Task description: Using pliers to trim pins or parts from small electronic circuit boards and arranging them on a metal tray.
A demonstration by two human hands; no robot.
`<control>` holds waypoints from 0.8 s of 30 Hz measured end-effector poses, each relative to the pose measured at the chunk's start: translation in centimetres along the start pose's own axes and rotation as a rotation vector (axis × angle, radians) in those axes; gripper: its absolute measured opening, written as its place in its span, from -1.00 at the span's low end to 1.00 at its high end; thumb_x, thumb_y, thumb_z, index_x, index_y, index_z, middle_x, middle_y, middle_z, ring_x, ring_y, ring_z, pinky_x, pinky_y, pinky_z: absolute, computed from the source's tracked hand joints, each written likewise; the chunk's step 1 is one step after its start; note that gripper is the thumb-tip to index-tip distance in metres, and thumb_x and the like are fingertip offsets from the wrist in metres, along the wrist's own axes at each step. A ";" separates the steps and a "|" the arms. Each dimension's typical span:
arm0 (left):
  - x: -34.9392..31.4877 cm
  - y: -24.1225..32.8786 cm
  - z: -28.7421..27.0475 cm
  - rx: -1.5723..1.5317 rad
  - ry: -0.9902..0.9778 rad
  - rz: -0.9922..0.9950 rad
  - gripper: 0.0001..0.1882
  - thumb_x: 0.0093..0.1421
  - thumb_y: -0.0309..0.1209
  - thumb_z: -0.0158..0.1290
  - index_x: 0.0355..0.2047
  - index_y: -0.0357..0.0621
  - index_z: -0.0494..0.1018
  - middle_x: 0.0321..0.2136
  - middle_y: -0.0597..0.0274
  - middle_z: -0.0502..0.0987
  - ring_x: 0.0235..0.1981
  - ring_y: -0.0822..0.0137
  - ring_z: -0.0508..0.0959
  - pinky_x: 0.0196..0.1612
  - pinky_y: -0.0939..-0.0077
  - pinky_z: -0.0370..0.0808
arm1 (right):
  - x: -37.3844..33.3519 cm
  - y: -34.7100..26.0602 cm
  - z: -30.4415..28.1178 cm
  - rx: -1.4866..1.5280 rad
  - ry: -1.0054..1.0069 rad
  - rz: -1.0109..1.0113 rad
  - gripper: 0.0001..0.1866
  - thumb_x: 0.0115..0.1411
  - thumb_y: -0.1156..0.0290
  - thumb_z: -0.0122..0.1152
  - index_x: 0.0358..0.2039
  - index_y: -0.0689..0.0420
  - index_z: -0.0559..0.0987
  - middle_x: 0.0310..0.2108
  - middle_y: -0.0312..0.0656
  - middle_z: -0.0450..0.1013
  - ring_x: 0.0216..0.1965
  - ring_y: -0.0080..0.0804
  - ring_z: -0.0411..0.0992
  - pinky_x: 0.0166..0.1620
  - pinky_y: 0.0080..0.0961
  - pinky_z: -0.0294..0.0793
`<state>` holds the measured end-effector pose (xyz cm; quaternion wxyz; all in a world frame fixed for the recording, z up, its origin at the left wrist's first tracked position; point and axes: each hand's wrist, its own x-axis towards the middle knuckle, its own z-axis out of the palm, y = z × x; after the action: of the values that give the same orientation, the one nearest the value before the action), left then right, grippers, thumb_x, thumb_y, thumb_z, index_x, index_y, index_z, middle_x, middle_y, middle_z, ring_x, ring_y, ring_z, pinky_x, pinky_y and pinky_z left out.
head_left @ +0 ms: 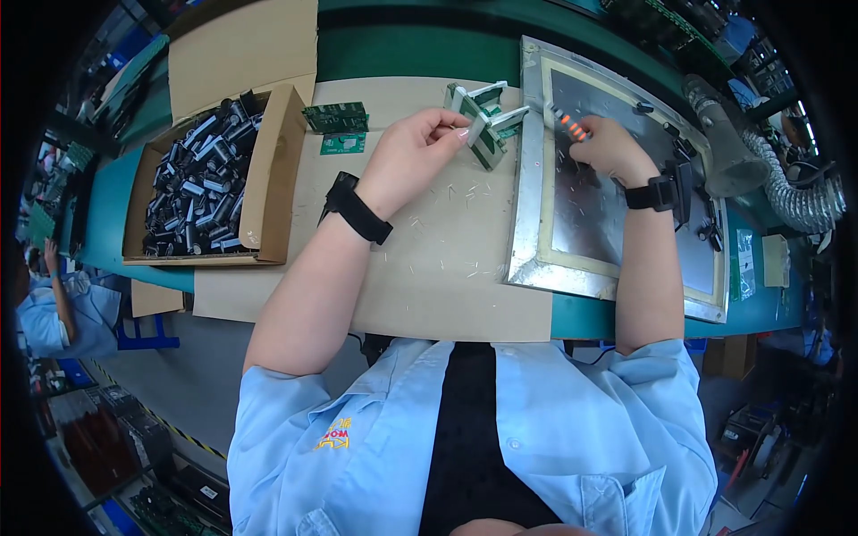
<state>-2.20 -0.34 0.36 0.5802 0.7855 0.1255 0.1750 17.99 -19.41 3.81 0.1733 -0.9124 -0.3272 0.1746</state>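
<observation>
Thumb and fingers of my left hand [418, 150] are pinched on an assembly of green circuit boards [487, 134] with white edges, above the cardboard sheet [429, 250]. My right hand [617, 150] is closed around a slim tool [570, 126] with an orange, black and white banded handle. The tool's tip points left toward the boards, apart from them as far as I can tell; its exact kind is unclear. Beneath that hand lies a metal-framed panel [527, 223] with a dark shiny surface. Black wristbands circle both wrists.
On the left stands an open cardboard box [277, 179] full of black cylindrical capacitors [201, 183]. Beside it are small green boards [338, 118]. Thin metal bits litter the sheet. A flexible silver duct [791, 183] bends down at the right. Another person [76, 308] works far left.
</observation>
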 end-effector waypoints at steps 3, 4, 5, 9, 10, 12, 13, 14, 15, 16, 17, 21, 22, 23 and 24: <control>-0.5 0.8 0.3 -0.021 0.028 0.119 -0.73 0.14 -0.46 0.04 -0.13 -0.19 0.43 -0.33 0.29 0.49 -0.29 0.48 0.46 -0.18 0.66 0.39 | -1.0 -1.1 -0.8 0.332 0.002 -0.061 -0.60 -0.02 0.24 0.26 -0.26 0.28 0.48 -0.48 -0.16 0.47 -0.49 -0.41 0.45 -0.42 -0.56 0.39; -0.6 0.8 0.4 -0.013 0.039 0.115 -0.73 0.14 -0.46 0.04 -0.13 -0.19 0.43 -0.33 0.29 0.49 -0.29 0.48 0.46 -0.18 0.66 0.39 | -2.1 -2.6 -1.3 0.579 -0.045 -0.063 -0.65 0.02 0.26 0.24 -0.26 0.24 0.48 -0.48 -0.21 0.45 -0.49 -0.47 0.44 -0.45 -0.64 0.36; -0.5 0.9 0.9 0.081 0.082 0.297 -0.72 0.09 -0.49 0.07 -0.14 -0.18 0.44 -0.32 0.25 0.49 -0.26 0.42 0.46 -0.16 0.61 0.39 | -3.0 -3.3 -1.4 0.824 -0.083 -0.054 -0.70 0.07 0.28 0.21 -0.26 0.21 0.48 -0.48 -0.27 0.44 -0.50 -0.54 0.43 -0.48 -0.73 0.33; -0.6 1.7 2.8 0.273 0.197 0.671 -0.69 -0.02 -0.54 0.14 -0.21 -0.17 0.45 -0.28 0.16 0.47 -0.22 0.22 0.46 -0.14 0.46 0.41 | -3.7 -5.1 0.3 1.020 -0.220 -0.186 -0.70 0.11 0.29 0.19 -0.20 0.18 0.45 -0.49 -0.36 0.42 -0.54 -0.64 0.42 -0.54 -0.83 0.30; -0.7 2.0 3.4 0.256 0.225 0.691 -0.70 -0.05 -0.53 0.15 -0.24 -0.17 0.46 -0.29 0.15 0.46 -0.22 0.14 0.45 -0.15 0.40 0.42 | -3.9 -5.5 0.6 1.026 -0.226 -0.188 -0.70 0.11 0.29 0.19 -0.20 0.18 0.45 -0.49 -0.36 0.42 -0.54 -0.64 0.42 -0.54 -0.83 0.30; -0.8 1.9 3.3 0.245 0.252 0.707 -0.71 -0.08 -0.53 0.16 -0.27 -0.17 0.46 -0.29 0.13 0.45 -0.22 0.07 0.44 -0.16 0.34 0.42 | -4.6 -6.4 0.9 1.037 -0.274 -0.204 -0.67 0.11 0.26 0.20 -0.19 0.19 0.43 -0.48 -0.34 0.42 -0.50 -0.62 0.43 -0.48 -0.79 0.35; -0.7 1.7 3.2 0.222 0.239 0.698 -0.69 -0.09 -0.54 0.16 -0.26 -0.16 0.45 -0.29 0.13 0.45 -0.23 0.08 0.45 -0.16 0.35 0.42 | -4.8 -6.7 1.0 1.040 -0.295 -0.211 -0.65 0.11 0.25 0.20 -0.18 0.20 0.43 -0.47 -0.34 0.42 -0.48 -0.61 0.44 -0.46 -0.77 0.38; -0.6 1.6 3.1 0.199 0.227 0.688 -0.67 -0.09 -0.55 0.16 -0.25 -0.16 0.45 -0.30 0.12 0.45 -0.24 0.08 0.46 -0.15 0.36 0.43 | -5.0 -7.0 1.2 1.043 -0.296 -0.212 -0.65 0.11 0.25 0.20 -0.18 0.20 0.43 -0.47 -0.34 0.42 -0.48 -0.61 0.44 -0.46 -0.77 0.38; -0.5 1.4 3.1 0.176 0.214 0.679 -0.66 -0.10 -0.56 0.16 -0.23 -0.16 0.44 -0.30 0.12 0.46 -0.25 0.09 0.46 -0.15 0.37 0.43 | -5.1 -7.3 1.5 1.040 -0.287 -0.208 -0.65 0.11 0.25 0.20 -0.18 0.19 0.42 -0.46 -0.33 0.42 -0.47 -0.60 0.43 -0.43 -0.75 0.39; -0.5 1.2 3.0 0.178 0.213 0.678 -0.66 -0.10 -0.56 0.16 -0.23 -0.16 0.44 -0.30 0.12 0.46 -0.25 0.09 0.46 -0.15 0.37 0.43 | -5.2 -7.5 1.7 1.036 -0.278 -0.204 -0.65 0.11 0.25 0.20 -0.18 0.19 0.42 -0.46 -0.32 0.42 -0.46 -0.60 0.43 -0.39 -0.73 0.41; -0.6 1.1 2.8 0.171 0.212 0.677 -0.67 -0.08 -0.56 0.15 -0.23 -0.16 0.44 -0.29 0.13 0.46 -0.25 0.13 0.48 -0.16 0.40 0.43 | -5.3 -7.5 1.8 1.031 -0.268 -0.200 -0.65 0.11 0.25 0.20 -0.18 0.19 0.42 -0.45 -0.32 0.42 -0.45 -0.59 0.43 -0.36 -0.72 0.42; -0.3 0.9 2.5 0.020 0.213 0.559 -0.72 -0.01 -0.56 0.11 -0.22 -0.19 0.43 -0.28 0.15 0.48 -0.27 0.28 0.50 -0.18 0.50 0.43 | -4.8 -7.1 1.5 0.961 -0.312 -0.244 -0.67 0.12 0.26 0.20 -0.18 0.19 0.42 -0.42 -0.29 0.43 -0.42 -0.58 0.42 -0.31 -0.68 0.43; -0.1 0.9 2.5 -0.113 0.222 0.438 -0.74 0.02 -0.55 0.10 -0.22 -0.21 0.43 -0.29 0.16 0.49 -0.28 0.33 0.51 -0.19 0.54 0.43 | -4.6 -7.0 1.5 0.963 -0.309 -0.242 -0.67 0.12 0.26 0.20 -0.18 0.19 0.42 -0.42 -0.29 0.43 -0.42 -0.58 0.42 -0.31 -0.68 0.43; 0.0 0.8 2.4 -0.244 0.231 0.315 -0.76 0.05 -0.54 0.08 -0.22 -0.22 0.43 -0.29 0.17 0.50 -0.29 0.39 0.51 -0.20 0.58 0.43 | -4.3 -6.8 1.5 0.941 -0.278 -0.225 -0.67 0.12 0.27 0.20 -0.19 0.19 0.42 -0.42 -0.28 0.43 -0.42 -0.58 0.42 -0.31 -0.68 0.43; 0.3 0.5 2.3 -0.243 0.229 0.314 -0.76 0.05 -0.54 0.08 -0.22 -0.22 0.43 -0.29 0.17 0.50 -0.29 0.39 0.51 -0.20 0.58 0.43 | -4.1 -6.6 1.5 0.918 -0.248 -0.207 -0.68 0.12 0.27 0.20 -0.19 0.18 0.42 -0.42 -0.28 0.43 -0.42 -0.58 0.42 -0.31 -0.68 0.43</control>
<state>-0.94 -2.38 0.30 0.6181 0.6947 0.0448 0.3652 10.84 -17.02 6.19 0.5339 -0.6768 -0.3239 0.3900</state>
